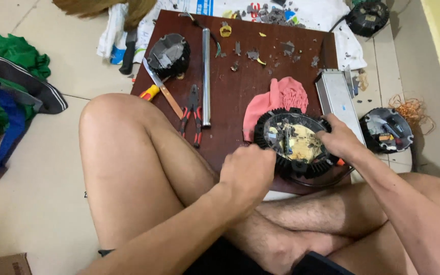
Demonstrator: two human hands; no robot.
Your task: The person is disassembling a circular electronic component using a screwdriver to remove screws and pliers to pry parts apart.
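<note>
A round black finned housing (295, 140) with a yellowish circuit board inside lies on a dark brown board (240, 81) in front of my crossed legs. My left hand (248, 170) grips its left rim with curled fingers. My right hand (338, 140) holds its right rim, fingers reaching onto the circuit board. A pink cloth (278, 99) lies under the housing's far side.
On the brown board lie red-handled pliers (193, 114), a metal tube (205, 76), a yellow-handled blade tool (161, 90), a second black finned housing (169, 55) and several broken bits. A silver metal box (338, 99) and two more housings (387, 130) sit at right. Clothes lie at left.
</note>
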